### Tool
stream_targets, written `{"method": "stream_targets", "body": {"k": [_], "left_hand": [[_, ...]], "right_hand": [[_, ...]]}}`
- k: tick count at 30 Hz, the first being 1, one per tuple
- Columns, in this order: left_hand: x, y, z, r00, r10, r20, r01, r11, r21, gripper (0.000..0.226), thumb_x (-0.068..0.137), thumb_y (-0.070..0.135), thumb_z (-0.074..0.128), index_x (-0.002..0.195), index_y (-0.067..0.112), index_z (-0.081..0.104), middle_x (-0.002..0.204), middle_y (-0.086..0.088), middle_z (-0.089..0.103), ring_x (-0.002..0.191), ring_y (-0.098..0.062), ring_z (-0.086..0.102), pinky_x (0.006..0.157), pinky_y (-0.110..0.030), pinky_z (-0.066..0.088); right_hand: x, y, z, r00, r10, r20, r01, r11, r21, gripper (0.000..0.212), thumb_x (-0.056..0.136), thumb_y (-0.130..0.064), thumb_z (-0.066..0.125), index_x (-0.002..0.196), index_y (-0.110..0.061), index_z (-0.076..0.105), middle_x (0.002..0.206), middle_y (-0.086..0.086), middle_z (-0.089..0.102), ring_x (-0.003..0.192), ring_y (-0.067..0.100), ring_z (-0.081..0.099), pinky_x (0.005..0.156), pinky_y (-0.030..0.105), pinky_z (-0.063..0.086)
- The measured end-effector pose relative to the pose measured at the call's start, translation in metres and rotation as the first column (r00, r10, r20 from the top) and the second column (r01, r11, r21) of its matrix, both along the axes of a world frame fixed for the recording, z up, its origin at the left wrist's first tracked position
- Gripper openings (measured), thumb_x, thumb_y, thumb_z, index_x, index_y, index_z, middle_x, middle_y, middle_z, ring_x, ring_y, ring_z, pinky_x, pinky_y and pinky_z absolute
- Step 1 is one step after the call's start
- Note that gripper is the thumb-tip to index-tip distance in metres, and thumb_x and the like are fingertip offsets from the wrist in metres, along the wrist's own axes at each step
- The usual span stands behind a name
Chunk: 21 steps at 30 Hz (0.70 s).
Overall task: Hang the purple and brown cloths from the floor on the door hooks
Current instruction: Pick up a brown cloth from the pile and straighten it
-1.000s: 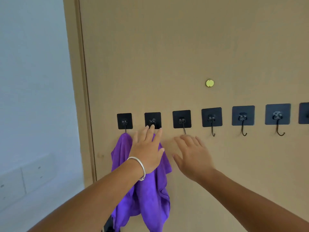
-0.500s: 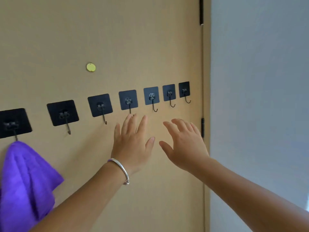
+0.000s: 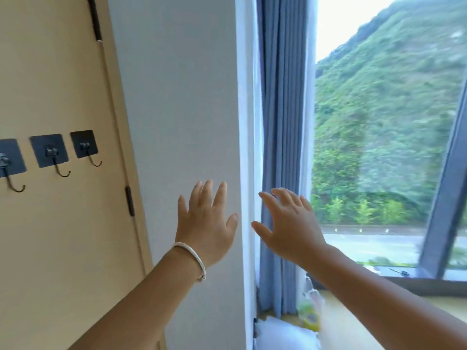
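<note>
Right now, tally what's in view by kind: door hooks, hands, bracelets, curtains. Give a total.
Door hooks: 3, all bare, the left hook cut off by the frame edge, then the middle hook and the right hook
Hands: 2, the left hand and the right hand, both open and holding nothing
Bracelets: 1, the silver bracelet on the left wrist
Curtains: 1, the blue curtain
Total: 7

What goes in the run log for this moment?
left hand: open, empty | right hand: open, empty | hooks: three visible, bare | cloths: not in view
</note>
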<state>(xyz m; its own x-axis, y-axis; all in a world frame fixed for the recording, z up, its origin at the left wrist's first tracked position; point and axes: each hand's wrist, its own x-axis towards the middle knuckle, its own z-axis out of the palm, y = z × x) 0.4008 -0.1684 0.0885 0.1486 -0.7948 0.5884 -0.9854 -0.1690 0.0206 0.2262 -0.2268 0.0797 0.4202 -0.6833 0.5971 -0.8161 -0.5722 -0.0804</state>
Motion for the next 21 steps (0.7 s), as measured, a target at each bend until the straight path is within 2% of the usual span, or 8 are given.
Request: {"method": "stream_targets", "body": {"k": [4,8,14,21], "left_hand": [[-0.082,-0.027,-0.01,0.976,-0.211,-0.057,0.21,0.978,-0.014,0.069,0.094,0.057,0.023,0.152,0.027,0.0,0.16,-0.003,0.002,0.146,-0.021,-0.004,0.115,-0.052,0.004],[-0.188,-0.039,-0.013,0.891,-0.443,-0.102,0.445,0.896,-0.002,0.07,0.092,0.062,0.022,0.15,0.032,-0.003,0.159,0.001,-0.002,0.145,-0.017,-0.009,0.115,-0.05,-0.002],[-0.36,-0.035,-0.005,0.663,-0.74,-0.11,0.743,0.669,-0.021,0.069,0.092,0.062,0.026,0.15,0.033,0.004,0.159,0.003,0.0,0.146,-0.017,-0.009,0.117,-0.049,-0.002],[-0.565,-0.011,-0.025,0.414,-0.898,-0.15,0.91,0.411,0.051,0.07,0.092,0.062,0.028,0.151,0.032,0.007,0.16,0.0,0.003,0.147,-0.019,-0.005,0.117,-0.051,0.005]], "right_hand": [[-0.098,0.009,-0.005,0.973,-0.23,0.009,0.23,0.972,0.045,0.069,0.087,-0.062,0.044,0.146,-0.031,0.029,0.151,0.0,0.031,0.141,0.02,0.024,0.115,0.045,0.019],[-0.198,0.033,-0.004,0.904,-0.425,0.056,0.422,0.905,0.049,0.069,0.085,-0.065,0.046,0.144,-0.033,0.033,0.149,0.0,0.036,0.14,0.02,0.027,0.113,0.046,0.022],[-0.352,0.086,-0.011,0.729,-0.673,0.121,0.671,0.738,0.065,0.066,0.084,-0.064,0.047,0.141,-0.032,0.038,0.145,-0.001,0.039,0.139,0.016,0.027,0.115,0.049,0.017],[-0.527,0.172,-0.032,0.482,-0.871,0.098,0.861,0.491,0.133,0.064,0.082,-0.066,0.043,0.137,-0.033,0.04,0.143,-0.002,0.04,0.137,0.017,0.028,0.114,0.051,0.021]]}}
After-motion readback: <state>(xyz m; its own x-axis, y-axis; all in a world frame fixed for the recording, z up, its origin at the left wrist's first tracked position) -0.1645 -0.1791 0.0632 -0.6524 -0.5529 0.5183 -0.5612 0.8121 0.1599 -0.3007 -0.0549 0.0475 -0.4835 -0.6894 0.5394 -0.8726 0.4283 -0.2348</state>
